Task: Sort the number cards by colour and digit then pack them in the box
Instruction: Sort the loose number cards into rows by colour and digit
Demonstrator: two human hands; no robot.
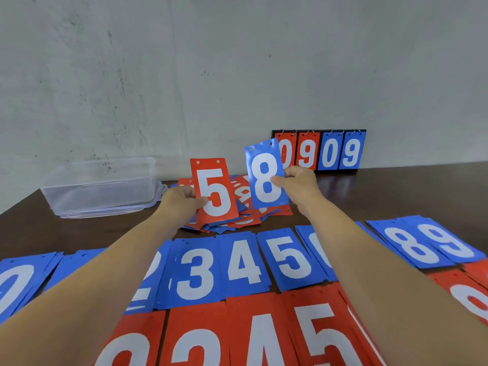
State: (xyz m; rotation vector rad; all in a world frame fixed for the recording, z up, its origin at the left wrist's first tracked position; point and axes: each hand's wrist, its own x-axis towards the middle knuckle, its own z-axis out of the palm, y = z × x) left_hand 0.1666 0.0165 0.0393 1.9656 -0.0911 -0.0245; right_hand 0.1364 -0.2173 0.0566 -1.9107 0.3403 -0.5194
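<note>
Head view: the left hand (182,200) pinches a red 5 card (215,191) by its left edge, thumb on the face. The right hand (298,182) pinches a blue 8 card (265,175) by its right edge. Both cards are held upright above the unsorted pile (232,225) of mixed red and blue cards on the dark table (396,191). The hands are apart, each clamped on its own card; whether a second card hides behind either one I cannot tell.

Nearer the person lie sorted stacks. The blue 5 stack (290,260) and blue 8 stack (412,247) sit in one row, the red 5 stack (324,336) in the row below. A clear plastic box (100,186) stands at the far left, and a flip scoreboard (330,151) leans against the wall.

The cards look thin, light, fairly stiff and glossy, so likely slippery in a stack. A thumb-and-finger pinch at a long edge suits single cards, and squared stacks are better held across both sides.
</note>
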